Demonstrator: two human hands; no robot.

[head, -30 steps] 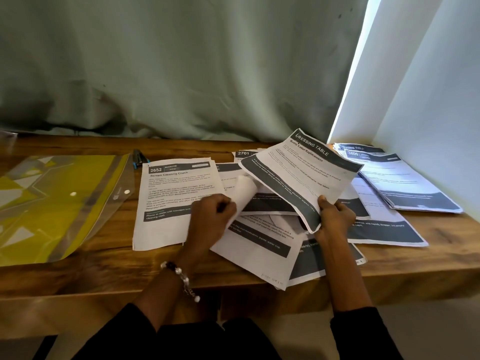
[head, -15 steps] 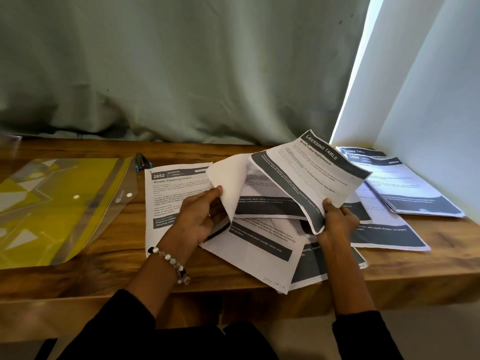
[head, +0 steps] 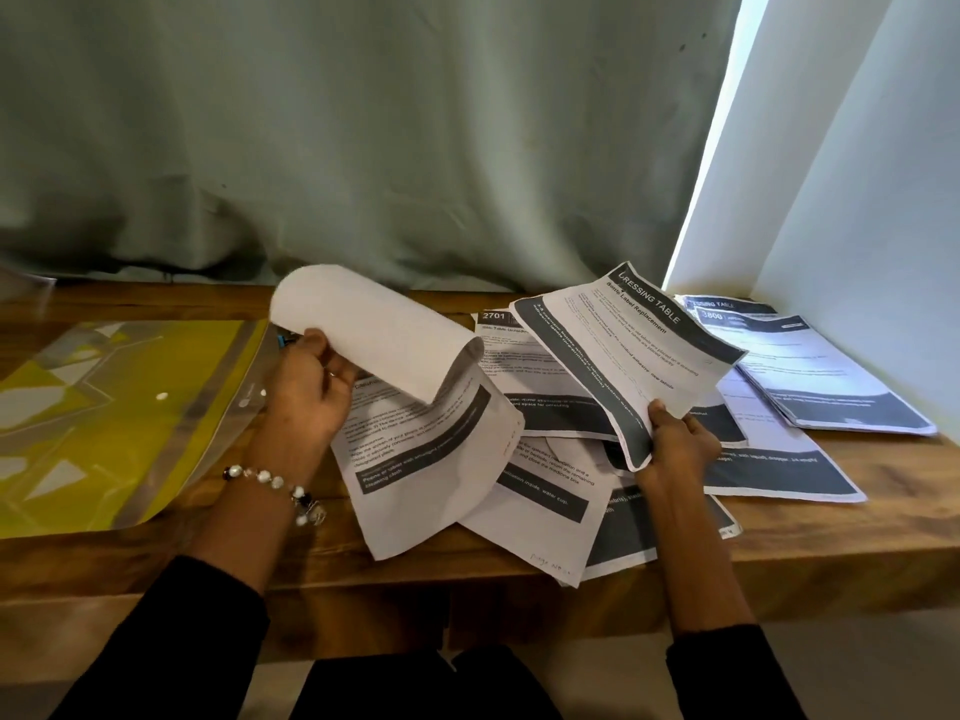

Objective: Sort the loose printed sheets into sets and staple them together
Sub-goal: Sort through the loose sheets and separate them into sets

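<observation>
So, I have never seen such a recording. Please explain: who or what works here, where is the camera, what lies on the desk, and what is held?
There is no machine here: a person works with two bare hands. The one camera sits on the person's head and looks forward and down. The left hand holds the curled-over top edge of a printed sheet, showing its blank back. The right hand has its grip on the lower edge of a sheet headed "Dressing Table". More loose sheets lie overlapping on the wooden desk, with a neater pile at the right. A yellow plastic folder lies at the left.
</observation>
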